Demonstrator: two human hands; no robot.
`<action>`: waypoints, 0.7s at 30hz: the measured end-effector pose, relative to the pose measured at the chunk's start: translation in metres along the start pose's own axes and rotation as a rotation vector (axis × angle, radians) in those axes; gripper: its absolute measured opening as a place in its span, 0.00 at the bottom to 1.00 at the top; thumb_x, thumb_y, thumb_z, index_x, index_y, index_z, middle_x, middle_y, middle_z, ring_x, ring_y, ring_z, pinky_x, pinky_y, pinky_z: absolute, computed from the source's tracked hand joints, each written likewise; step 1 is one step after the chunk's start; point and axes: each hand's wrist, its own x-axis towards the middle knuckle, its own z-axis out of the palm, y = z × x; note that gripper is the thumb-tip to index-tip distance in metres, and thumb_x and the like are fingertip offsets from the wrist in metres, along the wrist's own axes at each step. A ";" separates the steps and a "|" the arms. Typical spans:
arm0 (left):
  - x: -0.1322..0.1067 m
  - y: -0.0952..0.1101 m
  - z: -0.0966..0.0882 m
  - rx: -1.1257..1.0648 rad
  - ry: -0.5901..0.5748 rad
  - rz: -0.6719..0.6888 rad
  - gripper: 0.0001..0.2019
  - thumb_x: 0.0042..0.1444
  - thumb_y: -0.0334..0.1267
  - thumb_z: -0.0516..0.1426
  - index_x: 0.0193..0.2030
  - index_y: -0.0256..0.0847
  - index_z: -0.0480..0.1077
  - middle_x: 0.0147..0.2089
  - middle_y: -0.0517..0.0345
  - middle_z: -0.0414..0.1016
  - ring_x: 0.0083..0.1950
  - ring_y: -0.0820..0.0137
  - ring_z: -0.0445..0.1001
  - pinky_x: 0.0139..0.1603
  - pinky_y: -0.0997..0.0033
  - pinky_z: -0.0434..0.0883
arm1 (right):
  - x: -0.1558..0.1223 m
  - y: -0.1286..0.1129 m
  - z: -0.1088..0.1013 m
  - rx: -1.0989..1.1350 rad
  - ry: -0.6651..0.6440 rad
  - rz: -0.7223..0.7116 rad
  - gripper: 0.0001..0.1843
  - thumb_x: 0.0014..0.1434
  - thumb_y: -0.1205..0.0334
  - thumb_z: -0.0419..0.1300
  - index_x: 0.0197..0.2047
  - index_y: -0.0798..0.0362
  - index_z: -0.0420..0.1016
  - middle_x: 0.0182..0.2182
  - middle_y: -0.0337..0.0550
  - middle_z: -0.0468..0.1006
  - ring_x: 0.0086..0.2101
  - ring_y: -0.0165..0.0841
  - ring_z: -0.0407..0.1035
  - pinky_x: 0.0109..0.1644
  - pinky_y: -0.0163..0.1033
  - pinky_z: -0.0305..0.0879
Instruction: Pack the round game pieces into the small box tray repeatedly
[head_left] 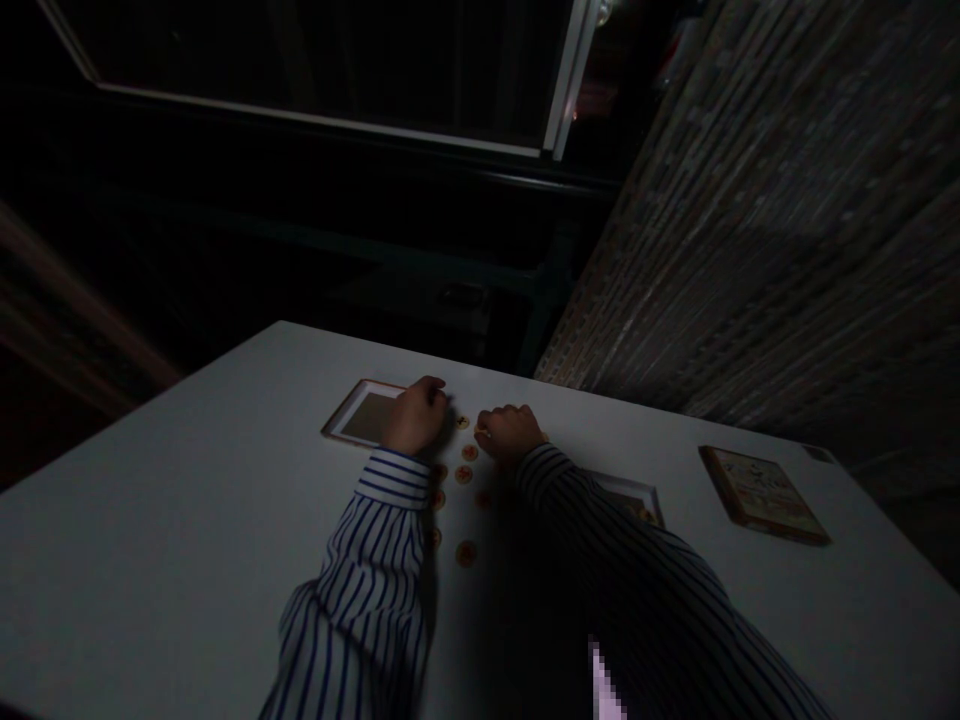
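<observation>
My right hand [511, 430] has its fingers closed on a xiangqi piece, whose pale edge shows at the fingertips just above the table. My left hand [414, 418] is curled at the right side of a shallow tray [341, 410] and covers part of it; what its fingers hold, if anything, is hidden. Between the hands lies a round wooden piece with a dark mark [463, 422]. Pieces with red marks, such as a red-marked piece [469, 453] and a nearer piece [466, 553], lie flat in loose rows between my forearms. Dim light blurs their characters.
Beyond my right forearm, a second tray [646, 492] is partly covered by the sleeve. A flat box with a printed lid [765, 490] lies on the white table [187, 500] at the right. Past the table's far right edge hangs a strand curtain [712, 230].
</observation>
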 end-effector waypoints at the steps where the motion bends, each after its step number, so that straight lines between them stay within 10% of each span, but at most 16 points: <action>1: 0.000 0.000 0.000 0.002 -0.001 0.003 0.15 0.53 0.36 0.47 0.46 0.36 0.66 0.43 0.50 0.73 0.44 0.66 0.71 0.45 0.69 0.66 | 0.000 0.000 0.000 0.006 0.003 0.003 0.14 0.54 0.55 0.48 0.38 0.51 0.71 0.36 0.46 0.76 0.38 0.38 0.67 0.42 0.44 0.53; 21: -0.002 0.002 0.015 -0.202 -0.215 0.262 0.15 0.47 0.36 0.53 0.43 0.41 0.68 0.39 0.57 0.74 0.39 0.70 0.72 0.42 0.73 0.67 | 0.003 0.020 -0.009 1.335 0.111 0.202 0.09 0.43 0.59 0.58 0.28 0.56 0.70 0.20 0.36 0.71 0.23 0.25 0.64 0.29 0.31 0.60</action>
